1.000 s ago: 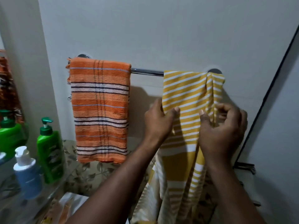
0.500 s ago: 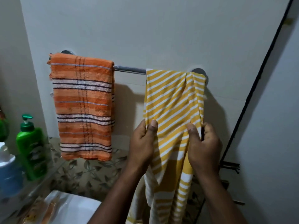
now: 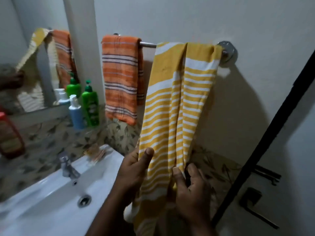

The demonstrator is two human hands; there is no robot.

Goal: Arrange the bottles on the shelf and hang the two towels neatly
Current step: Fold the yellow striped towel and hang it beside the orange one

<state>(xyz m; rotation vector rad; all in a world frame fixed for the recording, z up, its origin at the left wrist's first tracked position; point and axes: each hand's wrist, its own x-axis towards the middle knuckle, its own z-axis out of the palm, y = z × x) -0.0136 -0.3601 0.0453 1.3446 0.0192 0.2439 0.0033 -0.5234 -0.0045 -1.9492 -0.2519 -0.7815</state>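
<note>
A yellow towel with white stripes [image 3: 177, 103] hangs bunched in folds over the right half of the chrome towel rail [image 3: 147, 44]. My left hand [image 3: 134, 169] pinches its lower left edge, thumb on the front. My right hand [image 3: 190, 188] grips the lower right folds between thumb and fingers. An orange striped towel [image 3: 121, 79] hangs flat on the rail's left half. A green pump bottle [image 3: 90, 104] and a blue bottle with a white pump [image 3: 75, 113] stand upright on the shelf at the left.
A white basin [image 3: 51, 198] with a chrome tap [image 3: 68, 166] lies below left. A mirror [image 3: 34, 65] reflects the towels and bottles. A red-orange bottle [image 3: 8, 135] blurs at the far left. A black door frame [image 3: 265, 143] runs down the right.
Both hands slid down the yellow towel from its middle to its lower part, pulling it longer. The view pulled back and turned left, showing the basin and mirror.
</note>
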